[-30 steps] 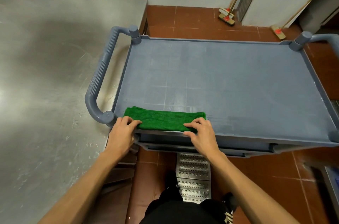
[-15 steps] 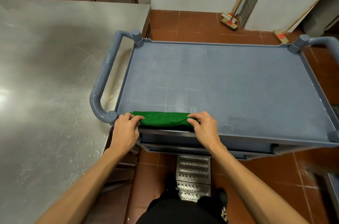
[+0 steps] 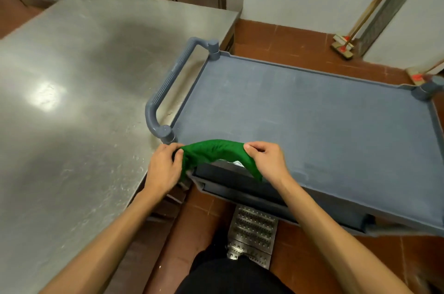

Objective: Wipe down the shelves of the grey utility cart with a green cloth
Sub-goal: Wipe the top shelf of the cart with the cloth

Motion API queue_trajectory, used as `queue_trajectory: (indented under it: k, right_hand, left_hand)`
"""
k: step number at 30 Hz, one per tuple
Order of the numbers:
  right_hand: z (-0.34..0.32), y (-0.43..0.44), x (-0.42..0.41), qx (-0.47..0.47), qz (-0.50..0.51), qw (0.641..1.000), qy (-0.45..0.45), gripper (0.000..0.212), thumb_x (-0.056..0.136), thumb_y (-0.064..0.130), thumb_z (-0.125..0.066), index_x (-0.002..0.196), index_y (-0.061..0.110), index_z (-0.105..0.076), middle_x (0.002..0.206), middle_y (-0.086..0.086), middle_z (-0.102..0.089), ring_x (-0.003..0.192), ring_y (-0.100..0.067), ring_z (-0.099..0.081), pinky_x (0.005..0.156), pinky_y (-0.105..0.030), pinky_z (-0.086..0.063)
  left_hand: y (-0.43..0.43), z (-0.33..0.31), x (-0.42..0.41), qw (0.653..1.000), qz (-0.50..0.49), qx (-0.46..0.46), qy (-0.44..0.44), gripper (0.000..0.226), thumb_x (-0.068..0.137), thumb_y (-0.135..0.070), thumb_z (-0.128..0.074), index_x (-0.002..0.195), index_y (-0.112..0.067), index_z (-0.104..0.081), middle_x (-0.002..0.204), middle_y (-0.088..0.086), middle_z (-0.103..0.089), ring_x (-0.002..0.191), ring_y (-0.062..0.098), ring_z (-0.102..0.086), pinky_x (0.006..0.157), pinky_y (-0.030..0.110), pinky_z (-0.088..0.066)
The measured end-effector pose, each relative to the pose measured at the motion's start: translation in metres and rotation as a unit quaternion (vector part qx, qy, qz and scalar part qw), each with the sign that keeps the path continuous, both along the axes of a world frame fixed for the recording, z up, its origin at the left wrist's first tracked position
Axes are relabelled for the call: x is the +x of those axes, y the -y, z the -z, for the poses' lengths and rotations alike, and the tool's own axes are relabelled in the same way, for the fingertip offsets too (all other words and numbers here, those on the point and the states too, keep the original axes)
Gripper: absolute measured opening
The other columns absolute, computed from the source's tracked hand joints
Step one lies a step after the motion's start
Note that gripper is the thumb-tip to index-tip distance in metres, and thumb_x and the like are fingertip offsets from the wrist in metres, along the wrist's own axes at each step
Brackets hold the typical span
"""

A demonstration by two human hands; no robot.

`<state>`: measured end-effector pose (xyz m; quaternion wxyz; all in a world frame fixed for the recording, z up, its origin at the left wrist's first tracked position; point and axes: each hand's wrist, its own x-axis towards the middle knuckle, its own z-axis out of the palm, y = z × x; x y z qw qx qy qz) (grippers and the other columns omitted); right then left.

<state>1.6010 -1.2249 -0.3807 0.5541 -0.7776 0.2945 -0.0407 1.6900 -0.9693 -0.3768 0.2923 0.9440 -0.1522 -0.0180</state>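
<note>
Flat a second ago, the bunched green cloth (image 3: pixel 216 152) now arches between the left hand (image 3: pixel 163 169) and right hand (image 3: pixel 267 162), each pinching an end. It hangs at seven o'clock over the top of the grey plastic utility cart (image 3: pixel 300 120).

The green fabric cloth (image 3: pixel 216 151) sits just below the middle of the frame, bunched lengthwise into a thick arch. The left grip (image 3: pixel 163 168) pinches one end and the right grip (image 3: pixel 266 161) the other, and both ends droop downward. It is raised over the near-left corner of the grey plastic utility cart (image 3: pixel 300 120). The cart's flat, rimmed top shelf fills the centre and right of the frame, scuffed with pale marks. A ribbed tubular handle (image 3: pixel 165 91) curves off its left end, and a lower shelf edge (image 3: pixel 240 188) shows beneath the front rim.
</note>
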Motion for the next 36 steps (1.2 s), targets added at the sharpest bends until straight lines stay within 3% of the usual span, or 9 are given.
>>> queue_trajectory:
  k: [3,8,15,19,21,26,31,33,36]
  right_hand:
    - [-0.001,-0.012,-0.005,0.039,-0.021,0.999,0.009,0.006,0.085,0.028,-0.073,0.082,0.030,-0.078,0.068,0.030,-0.068,0.078,0.013,-0.064,0.073,-0.014,-0.046]
    - [-0.003,-0.045,-0.015,0.095,-0.096,0.991,-0.001,0.026,0.083,0.027,-0.076,0.063,0.043,-0.074,0.074,0.024,-0.072,0.075,0.010,-0.065,0.077,-0.020,-0.050]
    - [-0.016,-0.123,-0.038,0.133,-0.215,0.968,-0.010,0.007,0.085,0.026,-0.073,0.088,0.024,-0.078,0.086,0.012,-0.075,0.086,-0.002,-0.068,0.083,-0.026,-0.054]
    - [-0.022,-0.171,-0.056,0.155,-0.282,0.947,-0.006,0.015,0.086,0.025,-0.073,0.096,0.016,-0.078,0.089,0.006,-0.075,0.087,-0.007,-0.070,0.085,-0.031,-0.057]
    - [-0.026,-0.195,-0.067,0.165,-0.316,0.934,-0.001,0.019,0.086,0.026,-0.073,0.100,0.013,-0.076,0.092,0.001,-0.075,0.090,-0.013,-0.070,0.085,-0.035,-0.057]
    - [-0.035,-0.248,-0.095,0.182,-0.396,0.900,0.005,0.014,0.087,0.020,-0.073,0.098,0.011,-0.071,0.093,-0.010,-0.073,0.080,-0.016,-0.068,0.073,-0.030,-0.057]
    - [-0.045,-0.297,-0.125,0.184,-0.442,0.878,0.015,0.015,0.091,0.023,-0.067,0.103,0.015,-0.072,0.092,-0.003,-0.075,0.076,-0.007,-0.068,0.064,-0.017,-0.053]
    - [-0.050,-0.320,-0.142,0.175,-0.464,0.868,0.029,0.011,0.093,0.020,-0.065,0.100,0.021,-0.073,0.091,-0.001,-0.075,0.074,-0.004,-0.066,0.069,-0.021,-0.056]
    - [-0.055,-0.357,-0.169,0.158,-0.510,0.845,0.030,0.024,0.095,0.010,-0.060,0.115,0.017,-0.070,0.110,0.000,-0.072,0.095,-0.005,-0.067,0.087,-0.024,-0.056]
  left_hand:
    - [-0.010,-0.005,-0.029,0.999,-0.043,-0.017,-0.021,0.021,0.098,-0.022,-0.053,0.111,-0.019,-0.070,0.102,0.007,-0.069,0.095,0.022,-0.061,0.083,0.032,-0.043]
    - [-0.030,-0.015,-0.082,0.984,-0.146,-0.057,-0.084,0.022,0.097,-0.020,-0.056,0.112,-0.014,-0.072,0.103,0.005,-0.073,0.089,0.020,-0.065,0.078,0.028,-0.043]
    - [-0.066,-0.021,-0.160,0.947,-0.290,-0.099,-0.097,0.021,0.098,-0.018,-0.054,0.111,-0.011,-0.069,0.103,0.006,-0.071,0.092,0.019,-0.064,0.087,0.033,-0.048]
    - [-0.085,-0.027,-0.196,0.922,-0.358,-0.128,-0.078,0.015,0.098,-0.016,-0.056,0.106,-0.014,-0.068,0.083,-0.007,-0.061,0.074,-0.001,-0.055,0.063,0.006,-0.037]
    - [-0.097,-0.031,-0.213,0.907,-0.388,-0.149,-0.069,0.015,0.098,-0.016,-0.055,0.106,-0.015,-0.068,0.083,-0.010,-0.060,0.076,-0.001,-0.056,0.064,0.000,-0.037]
    - [-0.122,-0.043,-0.246,0.870,-0.443,-0.211,-0.053,0.017,0.099,-0.015,-0.051,0.103,-0.018,-0.068,0.085,-0.010,-0.068,0.079,0.001,-0.064,0.067,0.012,-0.044]
    - [-0.163,-0.050,-0.290,0.818,-0.483,-0.304,-0.066,0.041,0.090,-0.050,-0.063,0.113,-0.017,-0.068,0.104,-0.003,-0.073,0.097,0.008,-0.068,0.084,0.022,-0.052]
    - [-0.183,-0.056,-0.310,0.815,-0.475,-0.325,-0.071,0.063,0.072,-0.068,-0.070,0.113,-0.021,-0.067,0.103,-0.007,-0.074,0.095,0.005,-0.069,0.085,0.027,-0.056]
    - [-0.216,-0.063,-0.346,0.807,-0.473,-0.347,-0.065,0.076,0.052,-0.077,-0.078,0.109,-0.030,-0.065,0.099,-0.013,-0.073,0.091,-0.003,-0.068,0.079,0.021,-0.056]
